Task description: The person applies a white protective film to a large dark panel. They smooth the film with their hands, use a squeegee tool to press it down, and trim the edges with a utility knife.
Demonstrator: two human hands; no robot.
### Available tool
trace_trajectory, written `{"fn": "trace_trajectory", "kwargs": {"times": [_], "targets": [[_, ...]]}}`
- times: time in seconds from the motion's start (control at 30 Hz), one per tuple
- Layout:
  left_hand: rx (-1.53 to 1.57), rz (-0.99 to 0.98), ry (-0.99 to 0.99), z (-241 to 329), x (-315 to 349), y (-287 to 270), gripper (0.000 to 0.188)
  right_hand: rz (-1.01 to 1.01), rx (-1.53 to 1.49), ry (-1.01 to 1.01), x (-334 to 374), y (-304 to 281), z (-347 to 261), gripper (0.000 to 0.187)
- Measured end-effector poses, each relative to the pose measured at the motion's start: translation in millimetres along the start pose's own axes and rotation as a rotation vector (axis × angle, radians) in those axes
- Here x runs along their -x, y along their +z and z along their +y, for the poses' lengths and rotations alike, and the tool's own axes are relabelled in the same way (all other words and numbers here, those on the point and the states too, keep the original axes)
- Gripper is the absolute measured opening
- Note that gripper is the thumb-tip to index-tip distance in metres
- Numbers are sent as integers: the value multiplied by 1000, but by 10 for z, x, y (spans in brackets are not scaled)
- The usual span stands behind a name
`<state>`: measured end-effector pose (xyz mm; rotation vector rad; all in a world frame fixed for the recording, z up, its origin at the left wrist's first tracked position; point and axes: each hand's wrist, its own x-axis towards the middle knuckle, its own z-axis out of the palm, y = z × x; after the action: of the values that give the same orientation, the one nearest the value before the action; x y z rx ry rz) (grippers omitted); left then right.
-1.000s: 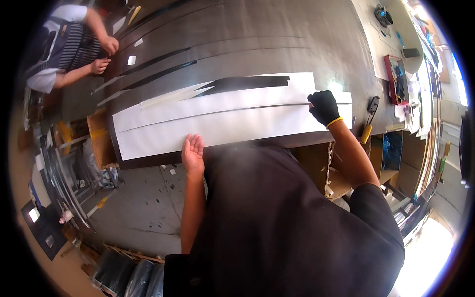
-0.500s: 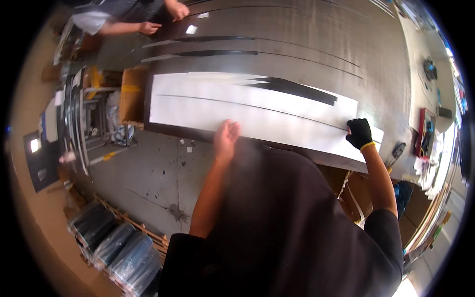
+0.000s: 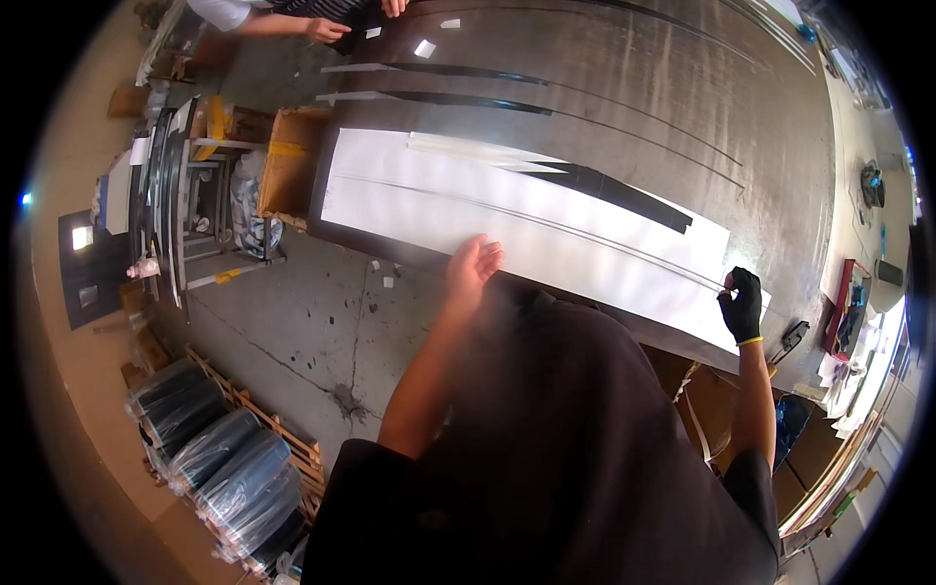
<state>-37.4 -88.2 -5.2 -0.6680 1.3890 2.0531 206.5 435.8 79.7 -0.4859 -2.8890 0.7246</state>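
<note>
A long white sheet (image 3: 405,210) lies along the near edge of the table. A thin dark strip (image 3: 546,222) runs almost its whole length. My right hand (image 3: 742,304), in a black glove with the fingertips bare, pinches the strip's right end. Bare and palm turned inward, my left hand (image 3: 475,265) is at the sheet's near edge, fingers stretched out and holding nothing. Whether it touches the sheet I cannot tell. Behind the strip, a wider black piece (image 3: 624,195) with pale ends lies on the sheet.
Two long dark strips (image 3: 468,102) lie farther back on the brown table (image 3: 682,107). Another person's hands (image 3: 327,30) are at the far left, near small white pieces (image 3: 425,48). A cardboard box (image 3: 292,161) adjoins the left end. Plastic-wrapped rolls (image 3: 239,468) stand lower left.
The view has shifted, so the table appears tilted and farther right. My right hand has turned more upright, its fingers at the strip's end. My left hand stays by the sheet's near edge.
</note>
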Motion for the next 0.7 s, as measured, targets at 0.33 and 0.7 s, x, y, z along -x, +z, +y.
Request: {"fn": "trace_trajectory", "kwargs": {"times": [0.33,0.7], "targets": [[6,-23,-11,46,24,32,45,36,-92,19,197,193,139,25],[6,-36,3,-5,-4,-21,46,-36,-100,133,176,319,210,22]]}}
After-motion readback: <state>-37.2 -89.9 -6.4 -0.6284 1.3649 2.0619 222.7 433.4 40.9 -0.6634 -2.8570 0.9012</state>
